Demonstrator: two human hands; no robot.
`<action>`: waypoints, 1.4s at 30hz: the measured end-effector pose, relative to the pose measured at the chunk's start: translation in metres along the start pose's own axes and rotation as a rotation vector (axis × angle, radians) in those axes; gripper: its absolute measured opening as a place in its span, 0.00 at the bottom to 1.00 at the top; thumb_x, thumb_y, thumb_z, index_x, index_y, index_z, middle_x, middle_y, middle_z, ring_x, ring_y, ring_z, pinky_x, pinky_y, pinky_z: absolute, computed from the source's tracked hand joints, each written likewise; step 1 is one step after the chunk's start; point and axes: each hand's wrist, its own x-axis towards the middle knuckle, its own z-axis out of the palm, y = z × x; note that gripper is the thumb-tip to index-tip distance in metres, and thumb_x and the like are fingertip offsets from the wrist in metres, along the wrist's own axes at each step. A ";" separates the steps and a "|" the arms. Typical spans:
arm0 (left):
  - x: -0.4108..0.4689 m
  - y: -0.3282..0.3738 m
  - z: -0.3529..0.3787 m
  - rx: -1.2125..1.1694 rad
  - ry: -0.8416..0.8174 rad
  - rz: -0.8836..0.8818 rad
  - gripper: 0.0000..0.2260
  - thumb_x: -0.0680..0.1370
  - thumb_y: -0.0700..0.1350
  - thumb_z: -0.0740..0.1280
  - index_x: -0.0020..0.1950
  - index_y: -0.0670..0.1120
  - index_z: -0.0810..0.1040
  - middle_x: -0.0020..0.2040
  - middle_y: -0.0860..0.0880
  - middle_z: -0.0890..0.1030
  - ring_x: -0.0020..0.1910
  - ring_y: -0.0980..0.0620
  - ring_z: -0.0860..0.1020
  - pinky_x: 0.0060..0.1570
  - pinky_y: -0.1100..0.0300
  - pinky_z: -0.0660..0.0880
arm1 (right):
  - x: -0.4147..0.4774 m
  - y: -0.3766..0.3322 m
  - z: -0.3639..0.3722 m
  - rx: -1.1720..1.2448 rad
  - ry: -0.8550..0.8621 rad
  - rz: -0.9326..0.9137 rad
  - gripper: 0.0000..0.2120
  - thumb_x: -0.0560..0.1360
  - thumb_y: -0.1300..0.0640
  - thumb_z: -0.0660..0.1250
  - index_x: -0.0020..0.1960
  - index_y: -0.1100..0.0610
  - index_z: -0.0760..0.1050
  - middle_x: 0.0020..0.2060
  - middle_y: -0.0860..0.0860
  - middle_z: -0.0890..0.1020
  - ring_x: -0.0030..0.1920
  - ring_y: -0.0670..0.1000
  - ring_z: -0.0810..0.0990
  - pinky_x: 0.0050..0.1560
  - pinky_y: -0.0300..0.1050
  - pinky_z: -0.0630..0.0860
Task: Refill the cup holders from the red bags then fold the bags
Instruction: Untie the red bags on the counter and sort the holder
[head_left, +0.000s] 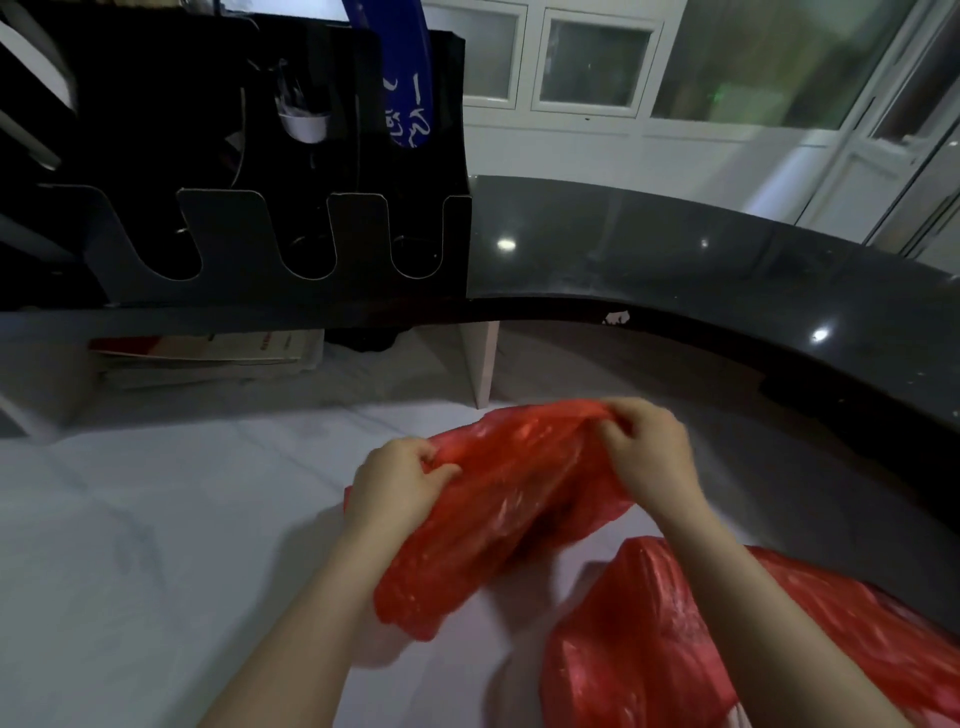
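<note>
- Cup holder (234, 244): a black stand with three U-shaped slots in its front, at the far left on the dark counter (675, 260). The slots are dark, and I cannot tell whether any cups sit in them. One white cup (304, 127) shows higher up at the back.
- Left hand (400, 478): fingers and thumb are curled, pinching the left end of the bag's upper edge.
- Red bag (498, 519): it is held between both hands above the white surface (156, 545), near the middle of the view. Its top edge runs from hand to hand and the rest hangs loose and crumpled.
  - It looks like thin plastic film: very light, limp and slick, with no shape of its own, and likely to tear if pulled hard.
  - It seems flat, so I judge it emptied and at the folding step.
  - It is best held at the edge or corners, as now, then laid flat and smoothed before each crease, since it will tend to spring open.
- Right hand (649, 452): fingers are curled, pinching the right end of the same edge.
- Second red bag (675, 649): it lies on the white surface at lower right, beneath the right forearm, bulkier and unheld. What it contains cannot be told.
</note>
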 end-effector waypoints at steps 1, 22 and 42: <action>0.000 -0.007 -0.002 -0.006 0.054 -0.046 0.16 0.73 0.55 0.71 0.30 0.51 0.69 0.32 0.51 0.77 0.39 0.45 0.77 0.35 0.58 0.65 | 0.001 0.004 -0.004 0.039 0.051 0.099 0.10 0.74 0.62 0.66 0.51 0.55 0.83 0.45 0.53 0.84 0.49 0.55 0.81 0.47 0.43 0.72; 0.003 -0.019 -0.068 -0.782 0.068 0.184 0.23 0.78 0.33 0.62 0.55 0.63 0.77 0.51 0.54 0.83 0.52 0.55 0.81 0.50 0.60 0.77 | -0.038 -0.051 -0.003 -0.555 -0.086 -0.556 0.21 0.79 0.45 0.54 0.34 0.53 0.76 0.29 0.51 0.80 0.36 0.57 0.80 0.59 0.58 0.70; -0.009 -0.068 -0.081 0.123 -0.510 0.283 0.31 0.68 0.49 0.69 0.71 0.60 0.67 0.55 0.56 0.79 0.50 0.60 0.78 0.43 0.70 0.71 | -0.094 -0.020 -0.021 -0.957 -0.236 0.190 0.35 0.68 0.35 0.68 0.71 0.46 0.64 0.70 0.56 0.62 0.73 0.63 0.53 0.70 0.69 0.40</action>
